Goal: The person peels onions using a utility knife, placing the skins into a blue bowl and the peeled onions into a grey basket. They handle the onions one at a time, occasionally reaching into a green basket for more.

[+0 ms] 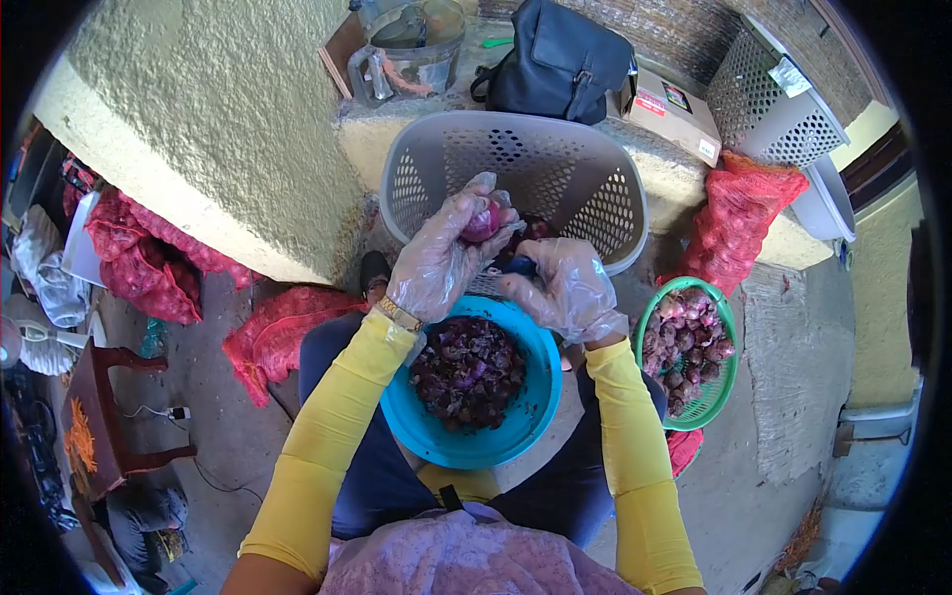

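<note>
My left hand (446,243), in a clear plastic glove, is closed around a purple-red onion (483,222) over the near side of the grey perforated basket (416,141). Just right of it, my right hand (563,286), gloved too, has its fingers curled around a small dark object (520,266), perhaps a knife handle; its blade is hidden. More onions (536,228) show inside the basket behind my hands. Below them, a blue basin (540,397) between my legs holds dark onion peels (468,372).
A green basket (716,400) of onions stands at right, near a red mesh sack (739,213). More red sacks (288,332) lie at left. A black bag (560,64), a clear jug (421,55) and a carton (672,111) sit on the ledge behind.
</note>
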### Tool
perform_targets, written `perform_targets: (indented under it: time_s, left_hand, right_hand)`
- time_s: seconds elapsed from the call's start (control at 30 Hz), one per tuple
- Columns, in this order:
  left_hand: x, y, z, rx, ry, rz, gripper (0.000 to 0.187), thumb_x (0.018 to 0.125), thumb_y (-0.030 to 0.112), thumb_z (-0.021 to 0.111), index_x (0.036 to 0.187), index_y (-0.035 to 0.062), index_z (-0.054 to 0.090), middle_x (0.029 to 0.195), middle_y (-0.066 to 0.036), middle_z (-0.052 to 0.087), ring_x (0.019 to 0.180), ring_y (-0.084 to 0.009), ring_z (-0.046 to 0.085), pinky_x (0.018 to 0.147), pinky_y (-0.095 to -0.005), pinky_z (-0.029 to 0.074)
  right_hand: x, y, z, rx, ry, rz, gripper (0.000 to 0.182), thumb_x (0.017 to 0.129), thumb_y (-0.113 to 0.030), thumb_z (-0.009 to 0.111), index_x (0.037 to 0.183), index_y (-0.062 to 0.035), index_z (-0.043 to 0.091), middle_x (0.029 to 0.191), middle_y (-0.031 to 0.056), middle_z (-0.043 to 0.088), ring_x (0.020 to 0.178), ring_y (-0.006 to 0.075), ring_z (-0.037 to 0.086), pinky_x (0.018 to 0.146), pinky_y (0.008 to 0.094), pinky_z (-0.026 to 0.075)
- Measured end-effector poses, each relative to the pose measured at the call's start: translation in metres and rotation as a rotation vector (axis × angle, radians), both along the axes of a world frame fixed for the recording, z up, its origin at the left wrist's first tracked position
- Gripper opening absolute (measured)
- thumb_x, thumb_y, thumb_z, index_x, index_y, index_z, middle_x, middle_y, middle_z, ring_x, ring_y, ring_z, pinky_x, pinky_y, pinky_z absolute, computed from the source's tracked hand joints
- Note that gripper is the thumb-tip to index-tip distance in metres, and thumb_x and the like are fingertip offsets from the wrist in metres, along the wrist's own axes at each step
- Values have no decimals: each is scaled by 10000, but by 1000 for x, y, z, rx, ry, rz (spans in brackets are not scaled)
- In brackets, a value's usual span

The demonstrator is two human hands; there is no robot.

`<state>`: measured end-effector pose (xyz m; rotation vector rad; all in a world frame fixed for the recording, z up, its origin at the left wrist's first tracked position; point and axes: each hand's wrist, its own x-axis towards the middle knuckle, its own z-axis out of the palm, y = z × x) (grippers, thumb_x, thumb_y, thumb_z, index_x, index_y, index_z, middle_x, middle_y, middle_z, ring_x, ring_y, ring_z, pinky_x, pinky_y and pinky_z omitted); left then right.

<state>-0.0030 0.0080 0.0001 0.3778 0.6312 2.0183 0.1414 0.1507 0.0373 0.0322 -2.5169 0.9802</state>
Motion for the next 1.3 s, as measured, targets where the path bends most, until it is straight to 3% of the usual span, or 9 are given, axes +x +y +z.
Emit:
perform_targets:
  time_s: [0.2, 0.4, 0.5, 0.6, 0.67, 0.77, 0.9, 0.97, 1.3]
  left_hand:
    - [0, 2, 2, 54, -92, -13, 418, 1089, 308, 568, 1411, 43, 539, 1331, -149, 596, 1250, -290, 608, 1132, -441, 494]
    - [1, 2, 7, 56, -122, -17, 428, 1101, 327, 533, 1403, 24, 535, 1360, -186, 592, 1255, -301, 604, 1155, -470, 474]
    - [5, 1, 11, 37, -106, -7, 409, 1099, 299, 535, 1403, 25, 536, 1367, -189, 592, 1256, -298, 605, 1152, -470, 475]
    - [8, -1, 14, 18, -68, -25, 387, 1094, 271, 538, 1402, 36, 546, 1364, -175, 599, 1251, -281, 607, 1122, -444, 493]
    - [8, -1, 14, 25, -55, -55, 380, 1091, 261, 539, 1401, 42, 552, 1362, -166, 604, 1245, -268, 608, 1103, -425, 503]
    - [9, 2, 11, 42, -24, -57, 375, 1081, 253, 552, 1400, 55, 563, 1350, -142, 620, 1216, -227, 612, 1044, -373, 519]
    - [10, 4, 11, -27, 17, -42, 375, 1075, 238, 562, 1403, 56, 564, 1337, -132, 632, 1189, -190, 608, 1000, -328, 517]
    - [10, 5, 10, -21, 21, -38, 372, 1076, 232, 562, 1404, 56, 565, 1334, -133, 633, 1185, -184, 607, 989, -317, 516]
    - [10, 4, 8, 18, 39, -40, 337, 1086, 201, 538, 1377, 33, 568, 1339, -139, 615, 1177, -179, 596, 1003, -328, 497]
  right_hand:
    - [0, 3, -8, 19, -54, -67, 395, 861, -373, 772, 747, -14, 651, 652, 182, 611, 611, 400, 611, 593, 446, 479]
    - [1, 3, -1, 145, -48, -67, 499, 738, -473, 885, 742, -26, 661, 672, 176, 628, 649, 395, 636, 600, 450, 486]
    - [-1, 3, -6, 188, 2, -77, 549, 691, -521, 923, 785, -36, 685, 680, 145, 638, 635, 319, 639, 613, 410, 494]
    - [-5, -3, -13, 59, -31, -269, 594, 734, -586, 868, 851, -24, 717, 748, 167, 690, 689, 384, 676, 653, 474, 519]
    - [-5, -6, -11, -279, -48, -300, 593, 744, -599, 861, 872, -37, 724, 738, 161, 688, 692, 382, 679, 663, 461, 519]
    - [-3, -5, 2, -160, -199, -353, 577, 763, -596, 853, 905, -48, 740, 771, 174, 705, 714, 384, 687, 683, 451, 526]
    - [-5, -2, -8, -174, -137, -333, 572, 783, -589, 843, 942, -46, 753, 801, 188, 719, 744, 388, 702, 701, 459, 532]
    - [-5, -4, -5, -164, -83, -316, 457, 829, -449, 871, 909, -25, 719, 732, 98, 683, 654, 200, 597, 664, 361, 503]
    - [-5, 0, -12, -219, -119, -245, 399, 974, -415, 728, 986, -17, 738, 739, 118, 699, 639, 205, 606, 664, 370, 505]
